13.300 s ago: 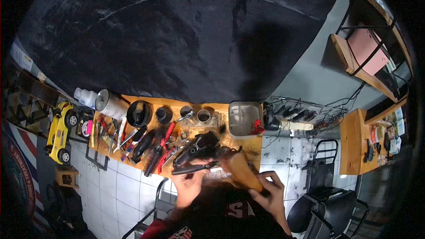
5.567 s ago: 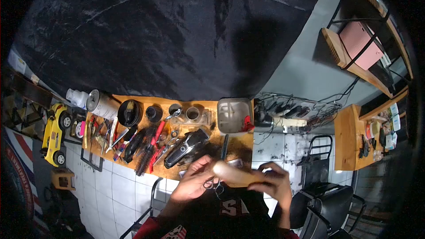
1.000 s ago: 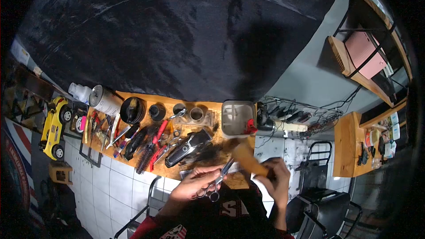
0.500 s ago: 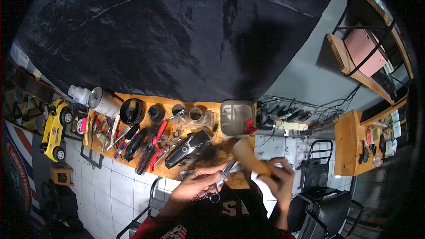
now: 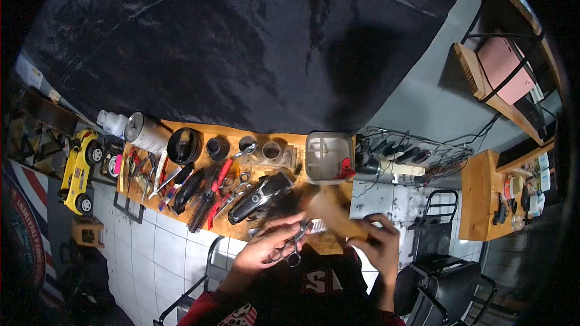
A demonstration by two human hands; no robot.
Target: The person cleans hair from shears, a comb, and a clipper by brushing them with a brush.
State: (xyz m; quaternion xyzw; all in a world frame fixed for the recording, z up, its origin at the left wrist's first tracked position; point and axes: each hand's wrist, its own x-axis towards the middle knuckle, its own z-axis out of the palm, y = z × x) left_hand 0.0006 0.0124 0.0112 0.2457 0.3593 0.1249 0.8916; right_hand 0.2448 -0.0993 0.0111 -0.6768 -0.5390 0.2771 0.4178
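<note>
A pair of silver scissors (image 5: 291, 250) rests in my left hand (image 5: 266, 247), its finger rings toward me and its blades pointing up and away. A pale comb end (image 5: 316, 226) shows just beyond that hand. My right hand (image 5: 380, 244) is closed on the handle end of a tan brush (image 5: 336, 217), whose far end is blurred by motion over the wooden table (image 5: 241, 230). A black and silver hair clipper (image 5: 261, 197) lies on the table beyond my left hand. Dark hair clippings are scattered near it.
Left on the table are a round brush (image 5: 199, 212), a black bowl (image 5: 184, 146) and a silver can (image 5: 147, 133). A grey bin (image 5: 329, 156) holds something red. Cables (image 5: 417, 145) hang at right, above a black chair (image 5: 444, 284). A yellow toy car (image 5: 79, 172) is far left.
The brush in my right hand has swept slightly left, toward the scissors. The scissors have turned a little in my left hand. The whole view has shifted slightly.
</note>
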